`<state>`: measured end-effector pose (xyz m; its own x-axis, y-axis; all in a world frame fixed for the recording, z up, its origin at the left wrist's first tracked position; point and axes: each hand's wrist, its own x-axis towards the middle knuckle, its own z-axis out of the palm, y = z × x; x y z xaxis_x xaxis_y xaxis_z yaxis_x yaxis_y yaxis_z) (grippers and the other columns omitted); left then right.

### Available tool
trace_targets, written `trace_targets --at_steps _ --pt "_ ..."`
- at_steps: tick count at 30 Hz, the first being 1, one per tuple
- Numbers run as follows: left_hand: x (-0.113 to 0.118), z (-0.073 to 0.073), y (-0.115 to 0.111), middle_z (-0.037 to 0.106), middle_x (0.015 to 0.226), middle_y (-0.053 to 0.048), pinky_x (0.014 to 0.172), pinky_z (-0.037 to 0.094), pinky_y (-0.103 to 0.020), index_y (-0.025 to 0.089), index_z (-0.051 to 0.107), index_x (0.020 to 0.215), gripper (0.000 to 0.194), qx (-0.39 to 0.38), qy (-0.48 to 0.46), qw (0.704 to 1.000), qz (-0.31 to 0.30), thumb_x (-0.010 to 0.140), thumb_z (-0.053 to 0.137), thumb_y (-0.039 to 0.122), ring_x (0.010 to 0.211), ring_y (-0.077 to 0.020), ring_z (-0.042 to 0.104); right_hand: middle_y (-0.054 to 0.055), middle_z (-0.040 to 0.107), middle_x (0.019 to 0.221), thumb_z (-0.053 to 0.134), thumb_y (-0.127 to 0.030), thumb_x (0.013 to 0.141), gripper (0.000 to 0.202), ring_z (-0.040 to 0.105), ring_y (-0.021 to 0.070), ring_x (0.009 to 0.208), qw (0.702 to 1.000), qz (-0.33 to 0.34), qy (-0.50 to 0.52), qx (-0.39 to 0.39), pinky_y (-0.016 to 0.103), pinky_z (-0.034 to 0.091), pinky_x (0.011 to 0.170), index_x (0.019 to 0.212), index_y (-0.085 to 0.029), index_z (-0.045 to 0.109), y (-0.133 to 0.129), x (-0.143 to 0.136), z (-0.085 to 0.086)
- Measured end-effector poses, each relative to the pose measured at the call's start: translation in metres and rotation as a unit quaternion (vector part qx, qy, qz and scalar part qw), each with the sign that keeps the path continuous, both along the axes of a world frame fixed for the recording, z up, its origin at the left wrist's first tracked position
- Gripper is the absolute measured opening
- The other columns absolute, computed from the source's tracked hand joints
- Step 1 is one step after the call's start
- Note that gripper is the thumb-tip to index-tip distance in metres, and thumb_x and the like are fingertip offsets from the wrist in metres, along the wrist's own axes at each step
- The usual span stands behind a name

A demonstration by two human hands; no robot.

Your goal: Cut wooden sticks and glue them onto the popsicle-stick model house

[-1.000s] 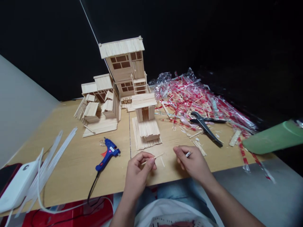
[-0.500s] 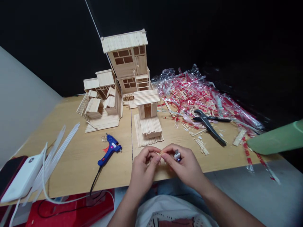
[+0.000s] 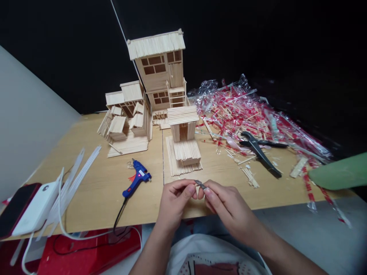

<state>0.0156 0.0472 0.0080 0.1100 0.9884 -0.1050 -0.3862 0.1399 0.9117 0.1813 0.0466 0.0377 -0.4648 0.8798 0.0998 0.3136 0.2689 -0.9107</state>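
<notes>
My left hand [image 3: 176, 200] is closed in a pinch just above the table's front edge. A tiny bit of pale wooden stick [image 3: 196, 185] shows at its fingertips, mostly hidden. My right hand [image 3: 229, 208] grips a small grey metal tool [image 3: 201, 185], whose narrow end points at the left fingertips and meets the stick piece. Just beyond both hands stands a little stick-built hut [image 3: 185, 151] on a slatted base. To the left lies a blue glue gun [image 3: 137, 178] with a lit red light.
Behind are a tall stick house [image 3: 160, 72] and a lower stick building [image 3: 126, 122]. At right lie a heap of sticks and plastic wrappers [image 3: 237, 110], black-handled pliers or cutters [image 3: 260, 154] and a green cylinder [image 3: 341, 173]. Glue sticks [image 3: 83, 172], a white power bank [image 3: 37, 208] and a phone [image 3: 17, 208] lie left.
My right hand has shifted the grey tool from inside its palm to its fingertips, bringing it against the left hand's stick piece. The camera view has moved slightly.
</notes>
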Motion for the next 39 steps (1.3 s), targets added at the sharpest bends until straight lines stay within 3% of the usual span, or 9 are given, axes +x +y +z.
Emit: trace_targets --at_steps 5,12,20,26,31,36,39 --pt "0.002 0.006 0.001 0.061 0.062 -0.001 0.064 0.045 -0.023 0.014 0.073 0.073 0.015 0.021 -0.026 0.999 -0.005 0.083 0.072 0.025 0.063 -0.0103 0.056 -0.005 0.045 0.059 0.033 -0.03 0.104 0.029 0.049 0.0127 0.057 1.0 0.004 0.002 -0.003 0.024 0.037 0.061 0.093 -0.021 0.058 0.0 -0.002 -0.002" --pt "0.001 -0.001 0.001 0.062 0.063 0.0 0.064 0.047 -0.023 0.017 0.076 0.08 0.006 0.041 -0.049 0.998 0.005 0.082 0.073 0.022 0.063 -0.0107 0.059 -0.004 0.049 0.062 0.032 -0.033 0.104 0.029 0.049 0.0128 0.057 1.0 0.008 0.005 -0.016 0.024 0.034 0.058 0.092 -0.021 0.055 -0.001 -0.002 -0.002" --pt "-0.008 0.002 -0.002 0.065 0.063 -0.001 0.059 0.045 -0.02 0.016 0.076 0.078 0.012 0.059 0.067 0.996 0.013 0.081 0.075 0.027 0.059 -0.0097 0.058 -0.004 0.048 0.063 0.031 -0.032 0.104 0.033 0.046 0.0119 0.054 0.999 0.014 -0.03 0.005 0.025 0.032 0.056 0.075 -0.022 0.044 -0.001 -0.002 -0.003" --pt "-0.015 0.014 0.004 0.065 0.063 -0.002 0.055 0.044 -0.02 0.015 0.075 0.074 0.015 0.085 0.116 0.989 -0.03 0.08 0.075 0.029 0.057 -0.0097 0.057 -0.004 0.045 0.061 0.031 -0.032 0.103 0.032 0.045 0.0129 0.054 0.994 0.042 -0.097 0.022 0.027 0.029 0.056 0.074 -0.023 0.041 0.002 0.0 0.003" --pt "-0.021 0.02 0.006 0.064 0.062 -0.003 0.055 0.042 -0.021 0.014 0.073 0.071 0.02 0.121 0.143 0.982 -0.019 0.081 0.074 0.031 0.057 -0.0108 0.056 -0.004 0.044 0.062 0.031 -0.029 0.103 0.029 0.044 0.0126 0.054 0.992 0.059 -0.102 0.041 0.027 0.028 0.056 0.077 -0.022 0.041 0.004 0.0 0.004" --pt "-0.03 0.021 0.008 0.065 0.061 -0.005 0.055 0.041 -0.024 0.015 0.076 0.075 0.02 0.186 0.24 0.95 -0.073 0.083 0.071 0.033 0.057 -0.0128 0.056 -0.004 0.046 0.062 0.031 -0.027 0.103 0.026 0.045 0.0134 0.055 0.982 0.097 -0.153 0.06 0.027 0.028 0.055 0.079 -0.023 0.042 0.003 0.0 0.002" --pt "-0.031 0.018 0.007 0.065 0.06 -0.005 0.054 0.041 -0.025 0.015 0.076 0.075 0.024 0.2 0.22 0.954 -0.045 0.084 0.07 0.036 0.057 -0.0133 0.056 -0.002 0.049 0.063 0.029 -0.026 0.102 0.026 0.047 0.0135 0.055 0.982 0.087 -0.147 0.083 0.027 0.03 0.056 0.08 -0.022 0.042 0.0 0.0 0.001"
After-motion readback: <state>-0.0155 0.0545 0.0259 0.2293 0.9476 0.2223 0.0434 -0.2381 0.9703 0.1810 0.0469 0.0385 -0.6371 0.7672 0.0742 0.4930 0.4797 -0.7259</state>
